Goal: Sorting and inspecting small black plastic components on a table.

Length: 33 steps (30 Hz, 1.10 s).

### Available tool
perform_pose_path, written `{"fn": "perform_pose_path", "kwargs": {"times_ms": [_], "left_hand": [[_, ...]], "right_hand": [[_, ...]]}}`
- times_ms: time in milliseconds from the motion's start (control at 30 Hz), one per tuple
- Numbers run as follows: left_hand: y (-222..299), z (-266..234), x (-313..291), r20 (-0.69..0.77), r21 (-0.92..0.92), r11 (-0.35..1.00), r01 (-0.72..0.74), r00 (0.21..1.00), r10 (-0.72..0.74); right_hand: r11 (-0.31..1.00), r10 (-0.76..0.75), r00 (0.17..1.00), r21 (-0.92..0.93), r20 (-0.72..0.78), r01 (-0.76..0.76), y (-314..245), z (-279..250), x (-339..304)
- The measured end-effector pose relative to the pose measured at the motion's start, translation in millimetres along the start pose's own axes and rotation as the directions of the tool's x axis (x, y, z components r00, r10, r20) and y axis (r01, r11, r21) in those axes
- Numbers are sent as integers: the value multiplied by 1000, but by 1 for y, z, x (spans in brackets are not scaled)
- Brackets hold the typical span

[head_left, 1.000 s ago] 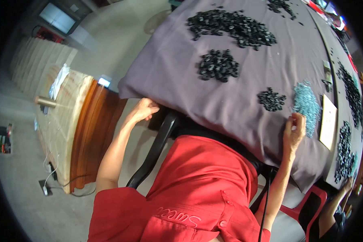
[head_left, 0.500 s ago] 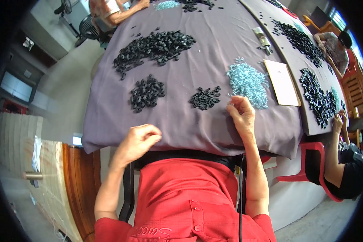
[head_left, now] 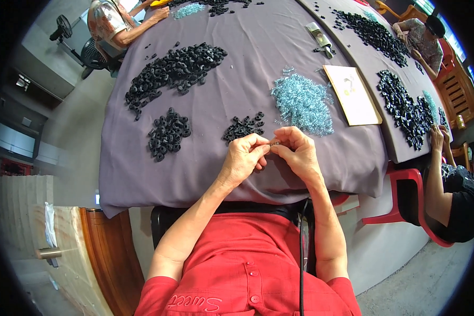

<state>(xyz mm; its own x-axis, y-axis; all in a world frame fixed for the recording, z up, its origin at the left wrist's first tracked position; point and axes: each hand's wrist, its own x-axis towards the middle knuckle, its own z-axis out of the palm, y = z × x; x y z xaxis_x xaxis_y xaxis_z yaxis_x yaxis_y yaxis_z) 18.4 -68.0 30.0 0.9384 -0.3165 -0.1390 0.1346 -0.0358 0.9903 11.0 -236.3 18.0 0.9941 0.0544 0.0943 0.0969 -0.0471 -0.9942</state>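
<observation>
My left hand and my right hand meet over the near part of the table, fingertips almost touching. Both pinch a tiny spring, thin and coiled, mostly covered by the fingers. Just beyond my right hand spreads a pile of small light-blue springs. Behind my left hand lies a small cluster of black ring-like parts. Farther left sits another black cluster, and beyond it a larger heap of the same black parts.
A grey-purple cloth covers the table. Right of the blue springs lie a pale board and a tube. People work at the far left and along the right, by more black heaps. A red chair stands at right.
My left hand has moved right and my right hand slightly left, so they now meet at the tiny spring. The whole view has shifted a little.
</observation>
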Motion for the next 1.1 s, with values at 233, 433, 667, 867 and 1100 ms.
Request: {"fn": "perform_pose_path", "kwargs": {"times_ms": [233, 433, 667, 867, 1100], "left_hand": [[-3, -5, 3, -62, 4, 1000, 3, 998, -2], [-2, 0, -1, -77, 55, 998, -24, 997, 29], [-6, -2, -3, -121, -14, 998, -55, 991, 53], [-4, -3, -8, -119, 79, 990, -116, 985, 125], [-9, -11, -21, -137, -67, 973, -223, 968, 212]], "right_hand": [[960, -116, 987, -268, -110, 83, -8, -4, 2], [671, -478, 874, -680, -90, 296, -3, -13, 7], [899, -302, 953, -342, -31, 274, -18, 13, -3], [970, -174, 984, -166, 29, 177, -14, 24, -5], [999, -26, 999, -48, -46, 24, -2, 15, -2]]}}
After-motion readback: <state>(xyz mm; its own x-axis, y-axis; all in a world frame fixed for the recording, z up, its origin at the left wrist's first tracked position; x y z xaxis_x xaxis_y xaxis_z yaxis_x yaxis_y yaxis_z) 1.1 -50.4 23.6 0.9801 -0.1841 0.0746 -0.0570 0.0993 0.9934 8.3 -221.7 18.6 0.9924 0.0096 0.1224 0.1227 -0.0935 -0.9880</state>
